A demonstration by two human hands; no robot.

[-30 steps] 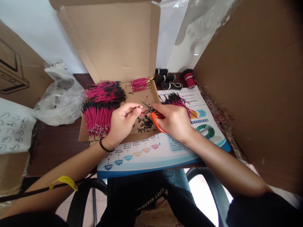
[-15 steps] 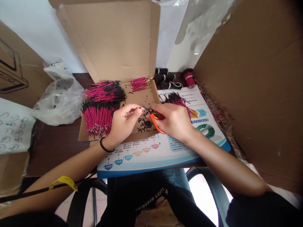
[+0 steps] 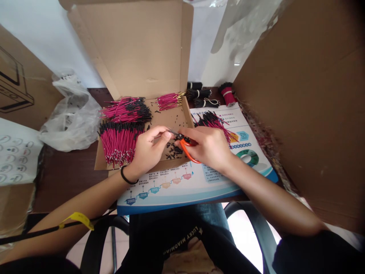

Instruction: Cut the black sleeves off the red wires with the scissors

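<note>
Left hand [image 3: 146, 150]: narrow pinch, thumb and forefinger together just beside the scissor blades; anything held too small to tell; black wristband [image 3: 127, 177] on the wrist.

Orange-handled scissors [image 3: 185, 148]: over the box's near right corner, blades pointing left and far; blade tips right by the left fingertips [image 3: 167, 134].

Right hand [image 3: 207, 146]: closed around the scissor handles, knuckles up.

Risk: a nicked fingertip from a slip or a snip with the blades this close; scattered offcuts from a knock to the box edge.

Cardboard box [image 3: 128, 49]: open, lid upright at the far side; in it, two large bundles of pink wires [image 3: 119, 142] at left, a smaller gold-tipped bundle of pink wires [image 3: 169, 101] at far centre, and a loose pile of black offcuts [image 3: 172, 150] under the hands.

Printed poster [image 3: 182, 186]: right of and partly under the box; a loose bunch of black-tipped pink wires [image 3: 212, 123] lying on it.
</note>
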